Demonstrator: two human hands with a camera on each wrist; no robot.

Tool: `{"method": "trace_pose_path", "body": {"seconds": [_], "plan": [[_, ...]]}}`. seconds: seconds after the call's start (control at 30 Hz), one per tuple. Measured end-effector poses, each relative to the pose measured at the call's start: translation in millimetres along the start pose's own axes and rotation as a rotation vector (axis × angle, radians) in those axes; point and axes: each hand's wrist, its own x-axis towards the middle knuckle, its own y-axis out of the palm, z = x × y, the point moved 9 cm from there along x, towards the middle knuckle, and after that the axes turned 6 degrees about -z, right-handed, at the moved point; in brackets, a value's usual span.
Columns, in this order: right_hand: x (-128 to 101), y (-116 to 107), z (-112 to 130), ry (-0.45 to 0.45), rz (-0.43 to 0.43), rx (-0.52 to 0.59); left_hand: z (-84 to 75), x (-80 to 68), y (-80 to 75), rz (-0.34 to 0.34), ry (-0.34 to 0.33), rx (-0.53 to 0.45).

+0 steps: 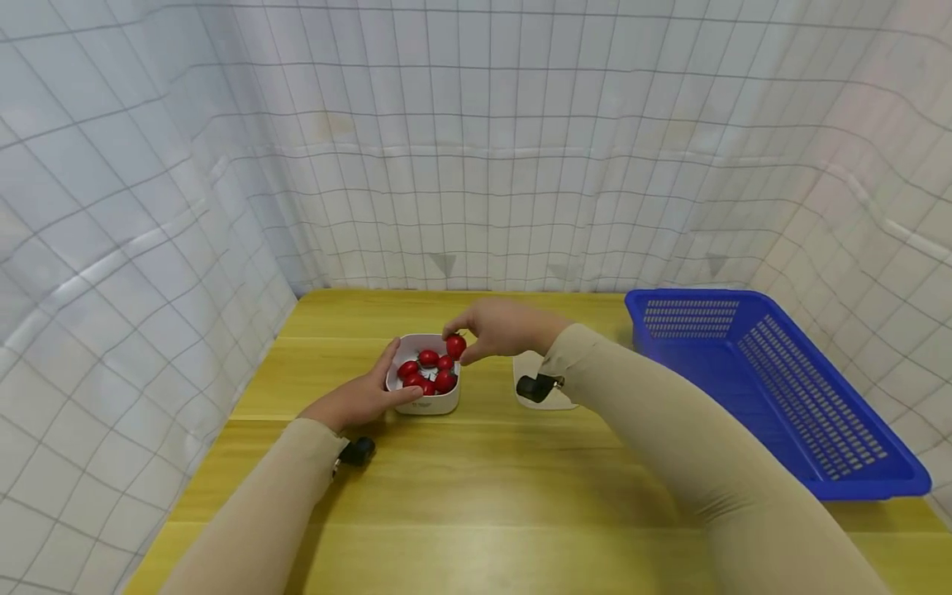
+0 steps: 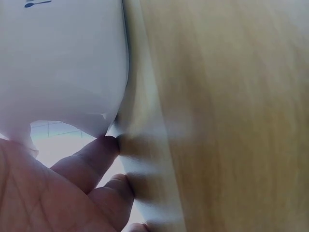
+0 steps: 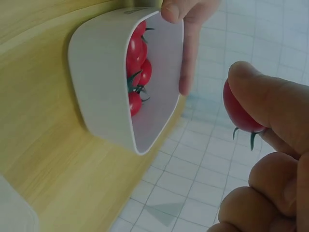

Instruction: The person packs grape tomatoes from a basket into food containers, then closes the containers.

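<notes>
— Cherry tomato, from the head camera: the right hand pinches it just above the far rim of the white bowl, more red ones inside.
— And the left hand?
— Curled round the bowl's near-left side on the wooden table. The blue basket sits well apart, right.
— Left wrist view?
— Fingertips against the bowl's wall.
— Right wrist view?
— Thumb and finger pinch the tomato beside the bowl.

Bare table between white bowl and blue basket
</notes>
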Motion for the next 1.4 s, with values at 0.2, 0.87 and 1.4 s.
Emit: {"method": "trace_pose_path", "body": {"seconds": [0.2,0.87,1.4], "plan": [[13,5,6,-0.009,-0.019,0.011,-2.2,1.7,0.6,0.004,0.002,0.012],[25,9,12,-0.006,-0.043,-0.014,-1.5,5.1,3.4,0.009,-0.006,0.014],[-9,-28,-19,0.090,-0.153,-0.013,0.8,2.6,-0.9,0.001,0.005,0.027]]}}
